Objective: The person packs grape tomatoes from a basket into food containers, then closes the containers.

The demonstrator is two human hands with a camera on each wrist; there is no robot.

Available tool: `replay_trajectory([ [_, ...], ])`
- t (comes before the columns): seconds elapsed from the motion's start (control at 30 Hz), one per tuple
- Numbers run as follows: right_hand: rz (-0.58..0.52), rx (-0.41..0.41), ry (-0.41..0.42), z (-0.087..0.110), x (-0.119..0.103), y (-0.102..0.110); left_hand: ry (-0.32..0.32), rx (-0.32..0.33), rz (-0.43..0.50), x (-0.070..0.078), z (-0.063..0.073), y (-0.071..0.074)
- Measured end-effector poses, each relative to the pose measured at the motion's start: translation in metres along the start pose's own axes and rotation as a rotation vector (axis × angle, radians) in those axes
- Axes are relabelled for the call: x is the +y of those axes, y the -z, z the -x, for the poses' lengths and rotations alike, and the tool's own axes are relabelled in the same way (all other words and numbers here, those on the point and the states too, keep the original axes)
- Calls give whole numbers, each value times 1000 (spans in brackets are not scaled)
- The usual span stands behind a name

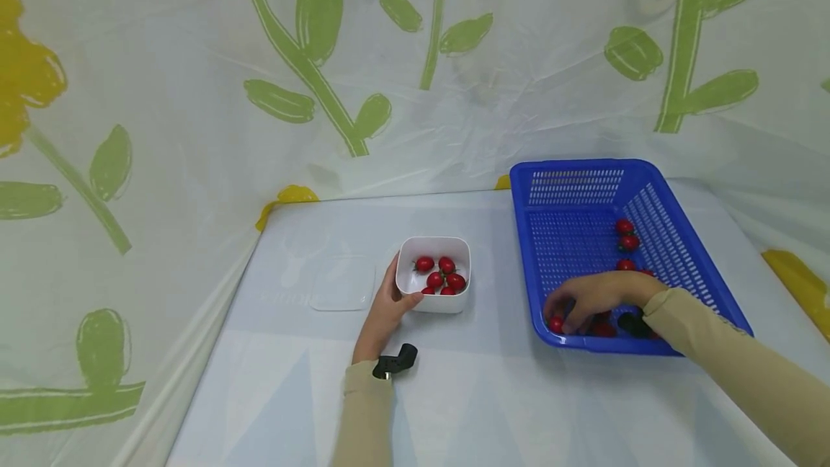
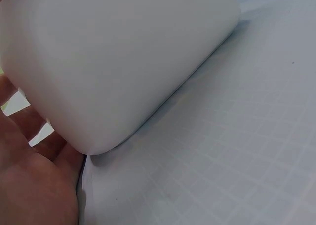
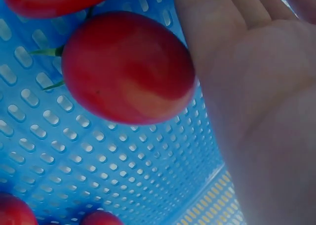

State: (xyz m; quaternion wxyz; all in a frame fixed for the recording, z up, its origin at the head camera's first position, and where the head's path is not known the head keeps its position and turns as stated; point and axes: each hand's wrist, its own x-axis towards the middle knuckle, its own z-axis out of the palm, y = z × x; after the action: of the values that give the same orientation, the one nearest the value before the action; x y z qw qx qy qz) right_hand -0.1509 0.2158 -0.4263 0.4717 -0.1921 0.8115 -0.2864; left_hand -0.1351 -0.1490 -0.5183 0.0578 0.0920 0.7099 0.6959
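Item: cherry tomatoes, small, red, smooth-skinned. Several are lying in the blue basket [image 1: 583, 193] at three o'clock on the surface [image 1: 480, 395]; about five are sitting in the white tub [image 1: 433, 301] near the centre.

Right hand [image 1: 593, 298]: reaching into the basket's near end, fingers curling down over a tomato [image 1: 555, 324] at the near left corner. Whether the grip is already pinching the fruit cannot be told; in the right wrist view the palm [image 3: 266, 111] is lying loosely open just beside a large tomato [image 3: 127, 67].

Left hand [image 1: 384, 308]: steadying the tub, thumb resting on its near left corner and fingers curving along the wall at nine o'clock, a holding grip.

Handling, as judged: the fruit is light, round, slick and easily bruised, and apt to roll on the perforated floor. A soft fingertip pinch across the widest part looks suitable, avoiding the green stem.

Also present: a clear lid [image 1: 342, 282] lying flat just beside the tub at nine o'clock.
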Motion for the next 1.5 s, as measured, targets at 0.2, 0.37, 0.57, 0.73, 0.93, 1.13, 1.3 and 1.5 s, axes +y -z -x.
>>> replay_trajectory([
  [0.2, 2, 12, 30, 1, 1, 6, 2, -12, 23, 7, -1, 1],
  [0.37, 5, 28, 102, 5, 1, 16, -7, -22, 36, 20, 1, 0],
  [0.57, 1, 90, 159, 10, 2, 24, 4, -11, 3, 28, 4, -2],
  [0.73, -6, 167, 170, 13, 2, 27, -1, -12, -7, 27, 4, -2],
  [0.93, -52, 225, 188, 19, 0, 27, 11, -13, 0, 27, 5, -4],
  [1.13, -35, 320, 226, 22, -1, 26, 26, -12, 1, 26, 5, -5],
  [1.3, -53, 423, 217, 26, -4, 25, 27, -12, 8, 28, 6, -6],
  [1.5, -52, 534, 215, 28, -10, 25, 21, -11, -6, 27, 6, -7],
])
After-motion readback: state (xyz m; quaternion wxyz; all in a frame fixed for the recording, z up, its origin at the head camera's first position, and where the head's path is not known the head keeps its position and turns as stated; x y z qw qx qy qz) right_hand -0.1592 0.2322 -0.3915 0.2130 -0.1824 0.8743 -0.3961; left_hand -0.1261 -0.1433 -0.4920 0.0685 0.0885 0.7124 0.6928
